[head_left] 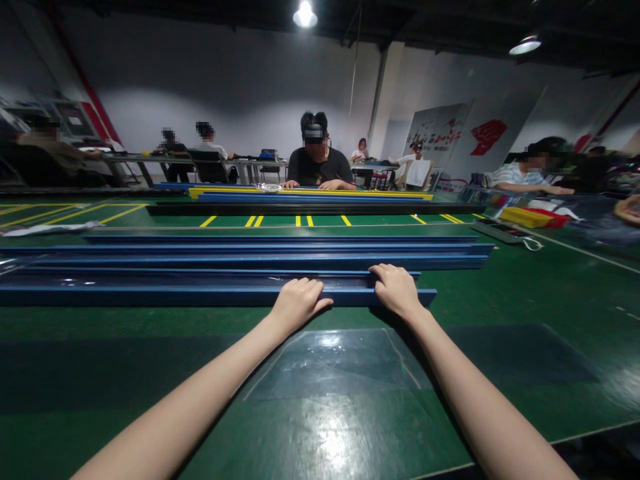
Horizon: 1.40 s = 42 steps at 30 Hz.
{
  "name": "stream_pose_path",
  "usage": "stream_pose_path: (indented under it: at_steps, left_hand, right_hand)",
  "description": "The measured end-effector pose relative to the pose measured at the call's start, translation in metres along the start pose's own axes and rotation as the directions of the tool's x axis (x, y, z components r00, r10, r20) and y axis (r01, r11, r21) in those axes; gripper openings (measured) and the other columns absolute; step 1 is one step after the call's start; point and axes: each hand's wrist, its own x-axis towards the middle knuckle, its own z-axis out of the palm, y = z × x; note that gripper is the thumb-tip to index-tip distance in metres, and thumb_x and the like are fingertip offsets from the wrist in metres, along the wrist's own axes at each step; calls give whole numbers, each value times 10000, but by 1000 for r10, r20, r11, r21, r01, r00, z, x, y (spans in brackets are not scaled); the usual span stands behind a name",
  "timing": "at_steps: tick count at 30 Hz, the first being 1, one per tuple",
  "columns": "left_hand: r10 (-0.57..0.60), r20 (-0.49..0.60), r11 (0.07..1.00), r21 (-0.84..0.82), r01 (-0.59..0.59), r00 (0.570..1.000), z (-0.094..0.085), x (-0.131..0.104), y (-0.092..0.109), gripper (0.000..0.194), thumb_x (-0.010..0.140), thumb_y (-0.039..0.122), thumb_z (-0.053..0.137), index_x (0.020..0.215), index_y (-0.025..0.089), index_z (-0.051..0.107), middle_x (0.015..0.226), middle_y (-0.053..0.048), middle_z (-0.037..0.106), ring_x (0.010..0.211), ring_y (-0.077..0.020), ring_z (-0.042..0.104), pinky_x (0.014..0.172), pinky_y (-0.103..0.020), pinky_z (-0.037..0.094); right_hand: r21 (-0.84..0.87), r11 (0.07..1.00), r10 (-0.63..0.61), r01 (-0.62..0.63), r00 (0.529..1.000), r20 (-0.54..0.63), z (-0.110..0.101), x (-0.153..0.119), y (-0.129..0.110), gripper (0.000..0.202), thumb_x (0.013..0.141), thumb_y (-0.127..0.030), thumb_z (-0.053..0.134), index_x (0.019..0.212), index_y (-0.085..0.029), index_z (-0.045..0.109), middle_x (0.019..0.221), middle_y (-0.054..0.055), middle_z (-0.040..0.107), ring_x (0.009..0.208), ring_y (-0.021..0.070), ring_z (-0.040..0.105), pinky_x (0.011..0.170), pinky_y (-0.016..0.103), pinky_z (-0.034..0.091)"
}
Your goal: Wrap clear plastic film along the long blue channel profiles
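A long blue channel strip (165, 296) with raised edges lies across the green table right in front of me. My left hand (300, 300) is closed over its near edge, fingers inside the channel and thumb stretched along the front. Farther right, near the strip's end, my right hand (396, 288) grips it too, with fingers reaching to the far edge. The undersides of both grips are hidden. Just behind lies a second blue channel strip (450, 261), parallel and longer to the right. A clear plastic sheet (335, 367) lies flat between my forearms.
Farther back lie a black strip (320, 209) and a yellow strip (310, 193). A person (320, 163) sits across the green table (525, 300). A phone-like device (503, 232) and a yellow tray (525, 217) stand at right. Other people sit at tables behind.
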Motion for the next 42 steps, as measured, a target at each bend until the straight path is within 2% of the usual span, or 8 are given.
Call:
stream_pose_path:
  at_steps: [12,21,32,42]
  left_hand:
    - [0,36,1000,-7,0,999,-2,2,-1,324,814,461,432,738,157,517,684,-31,599,665,-167,547,560,-262,338]
    - [-28,-14,998,60,29,1000,-2,0,2,341,797,485,445,773,149,501,647,-34,578,605,-168,535,546,-266,318]
    - [-49,-33,997,53,51,998,-1,1,2,360,781,501,454,740,146,494,703,-45,562,679,-176,524,565,-266,331]
    - [-46,-58,998,30,48,997,-1,1,1,375,779,513,441,722,145,486,680,-37,546,654,-165,513,553,-260,325]
  right_hand:
    - [16,1000,-5,5,1000,-13,0,0,0,386,700,-132,366,1009,-181,592,1024,39,622,930,173,530,771,259,324]
    - [23,1000,-7,7,1000,-21,0,0,0,391,699,-132,361,1011,-176,592,1016,45,624,922,176,533,764,264,324]
    - [23,1000,-18,18,1000,-24,1,1,1,370,699,-138,374,992,-179,597,1009,45,627,921,173,535,752,260,323]
    - [12,1000,-20,20,998,-53,3,1,2,366,699,-135,374,984,-177,599,982,43,633,893,174,546,732,268,325]
